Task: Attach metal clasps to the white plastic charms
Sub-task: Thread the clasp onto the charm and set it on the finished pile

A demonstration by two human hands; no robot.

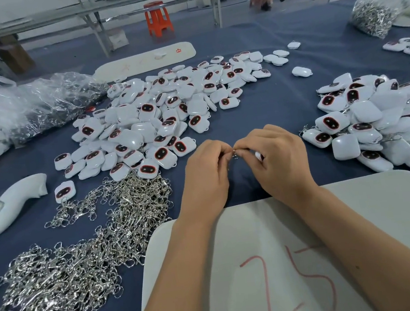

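Observation:
My left hand (pixel 207 174) and my right hand (pixel 279 158) meet fingertip to fingertip above the blue cloth, pinching a small metal clasp (pixel 234 154) between them. A white charm (pixel 258 156) is tucked in my right hand, mostly hidden by the fingers. A large heap of loose white charms (pixel 158 117) with dark oval faces lies beyond my hands. A heap of silver clasps (pixel 81 248) spreads at the lower left. On the right lies another pile of charms (pixel 377 125), some with clasps showing.
A white foam board (pixel 275 262) with red writing lies under my forearms. A white handle-shaped object (pixel 10 203) rests at the left. Clear bags (pixel 22 107) holding clasps sit at the far left, another bag (pixel 374 13) at the far right. An orange stool (pixel 157 18) stands beyond the table.

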